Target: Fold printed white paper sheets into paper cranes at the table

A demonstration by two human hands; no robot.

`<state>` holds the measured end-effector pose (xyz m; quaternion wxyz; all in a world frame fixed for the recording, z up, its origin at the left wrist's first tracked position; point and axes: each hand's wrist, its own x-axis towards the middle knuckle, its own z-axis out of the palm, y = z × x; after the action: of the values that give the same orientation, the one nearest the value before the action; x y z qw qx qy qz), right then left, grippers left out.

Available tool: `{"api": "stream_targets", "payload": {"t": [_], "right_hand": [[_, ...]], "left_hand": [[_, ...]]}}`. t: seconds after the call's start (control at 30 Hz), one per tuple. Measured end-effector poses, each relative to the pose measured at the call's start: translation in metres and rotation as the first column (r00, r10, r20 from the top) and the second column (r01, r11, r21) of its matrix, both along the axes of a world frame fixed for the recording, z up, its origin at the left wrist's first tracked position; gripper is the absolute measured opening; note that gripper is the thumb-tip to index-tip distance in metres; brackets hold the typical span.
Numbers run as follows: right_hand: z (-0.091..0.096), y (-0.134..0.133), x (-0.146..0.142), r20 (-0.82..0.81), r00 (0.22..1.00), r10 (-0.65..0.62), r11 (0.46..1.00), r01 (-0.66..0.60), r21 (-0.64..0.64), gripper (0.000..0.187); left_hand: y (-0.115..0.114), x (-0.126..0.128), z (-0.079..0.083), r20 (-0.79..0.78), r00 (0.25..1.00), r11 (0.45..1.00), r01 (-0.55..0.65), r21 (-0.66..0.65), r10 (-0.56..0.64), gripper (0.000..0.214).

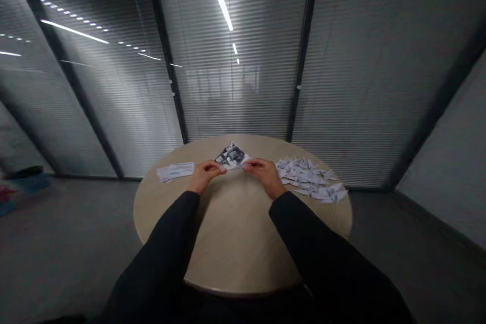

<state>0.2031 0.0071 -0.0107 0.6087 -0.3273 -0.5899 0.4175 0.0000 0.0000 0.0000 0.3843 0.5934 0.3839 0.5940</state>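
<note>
Between my two hands is a sheet of paper (232,155) with a dark black-and-white print, one corner pointing away from me. My left hand (206,174) pinches its left side between thumb and fingers. On the opposite side, my right hand (266,174) grips the paper the same way. The sheet is held over the far half of the round table (235,243). Left of my left hand lies a small stack of white paper pieces (176,171). Beside my right hand spreads a pile of folded white paper pieces (309,179).
Behind the table stands a glass partition (239,96) with blinds and dark frames, close to the table's far edge. A white wall (448,162) rises on the right. On the floor at far left is a blue container (31,183), blurred.
</note>
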Motion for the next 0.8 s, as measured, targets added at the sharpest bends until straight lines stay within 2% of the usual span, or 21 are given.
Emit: {"api": "stream_targets", "payload": {"t": [0.17,0.33,0.53,0.67,0.8], "right_hand": [[0.0011,-0.0012,0.0032,0.028,0.999,0.044,0.999,-0.045,0.018,0.025],[0.001,-0.0031,0.0012,0.135,0.988,0.072,0.994,-0.082,0.07,0.024],[0.0039,-0.009,-0.0003,0.212,0.975,0.058,0.993,-0.078,0.086,0.025],[0.0054,-0.0096,0.0017,0.171,0.985,0.035,0.995,-0.051,0.086,0.027],[0.0035,-0.005,0.0027,0.089,0.995,0.034,0.999,-0.037,0.033,0.027]], "left_hand": [[-0.0022,-0.0011,-0.0005,-0.062,0.998,1.0,0.028,0.012,-0.027,0.033],[-0.0037,0.0002,-0.0005,-0.199,0.97,0.989,0.15,0.018,-0.143,0.043],[-0.0002,-0.0013,-0.0022,-0.27,0.957,0.992,0.121,0.023,-0.11,0.043],[-0.0002,-0.0015,-0.0007,-0.268,0.956,0.991,0.129,0.037,-0.115,0.041],[-0.0015,-0.0013,0.0014,-0.276,0.952,0.989,0.144,0.033,-0.13,0.039]]}}
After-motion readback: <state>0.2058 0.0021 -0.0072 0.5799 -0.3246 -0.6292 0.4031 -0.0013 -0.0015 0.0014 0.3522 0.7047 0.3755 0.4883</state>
